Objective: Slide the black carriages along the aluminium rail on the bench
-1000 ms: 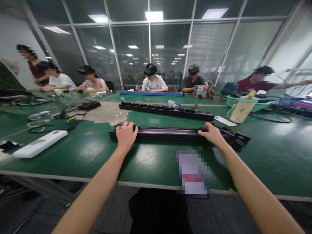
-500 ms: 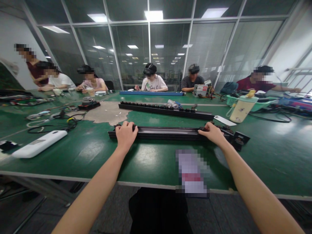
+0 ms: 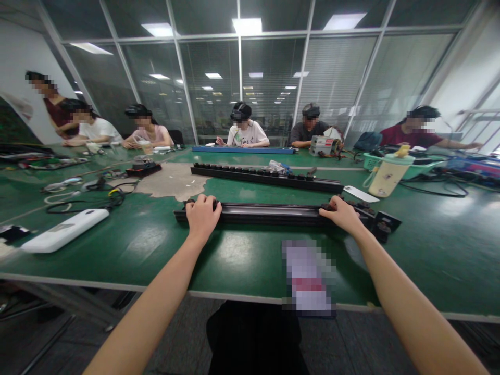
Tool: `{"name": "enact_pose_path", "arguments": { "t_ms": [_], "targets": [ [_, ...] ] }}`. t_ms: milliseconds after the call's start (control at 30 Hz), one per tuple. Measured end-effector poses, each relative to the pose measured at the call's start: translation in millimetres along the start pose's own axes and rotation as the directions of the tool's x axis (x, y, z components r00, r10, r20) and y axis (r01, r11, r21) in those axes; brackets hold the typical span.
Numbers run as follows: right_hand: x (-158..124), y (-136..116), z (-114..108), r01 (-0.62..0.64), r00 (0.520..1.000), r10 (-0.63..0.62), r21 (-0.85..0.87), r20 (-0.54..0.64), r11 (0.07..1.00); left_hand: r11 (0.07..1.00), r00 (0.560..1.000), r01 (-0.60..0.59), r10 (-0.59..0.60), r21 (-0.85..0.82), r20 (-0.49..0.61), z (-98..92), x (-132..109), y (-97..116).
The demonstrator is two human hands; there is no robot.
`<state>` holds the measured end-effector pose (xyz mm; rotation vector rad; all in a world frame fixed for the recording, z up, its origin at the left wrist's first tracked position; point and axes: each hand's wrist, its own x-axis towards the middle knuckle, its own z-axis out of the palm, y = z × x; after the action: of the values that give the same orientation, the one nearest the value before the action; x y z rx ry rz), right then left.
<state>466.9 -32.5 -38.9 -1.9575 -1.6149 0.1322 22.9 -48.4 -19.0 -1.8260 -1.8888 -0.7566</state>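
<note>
green table (image 3: 156, 250) | long black rail (image 3: 269, 213) lay crosswise near front edge; looked rigid, fairly heavy, best held near both ends | left hand (image 3: 202, 214) closed over its left end | right hand (image 3: 340, 213) closed over right end

Both bare arms stretch forward, nearly straight at the elbow, and angle inward toward their grips; the left hand (image 3: 202, 214) sits palm down, knuckles up, fingers curled over and closed; the right hand (image 3: 341, 213) grips level with it and well apart, palm down, fingers folded forward, the wrist bent slightly inward from its forearm.
</note>
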Motion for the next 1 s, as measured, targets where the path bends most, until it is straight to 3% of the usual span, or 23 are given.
{"name": "enact_pose_path", "arguments": {
  "t_ms": [1000],
  "targets": [
    [-0.5,-1.3,-1.3,0.013,1.0,-0.013,-0.004,-0.026,1.0,1.0,1.0,0.003,-0.003,-0.001,-0.006,0.4,0.1,-0.3]
  ]
}}
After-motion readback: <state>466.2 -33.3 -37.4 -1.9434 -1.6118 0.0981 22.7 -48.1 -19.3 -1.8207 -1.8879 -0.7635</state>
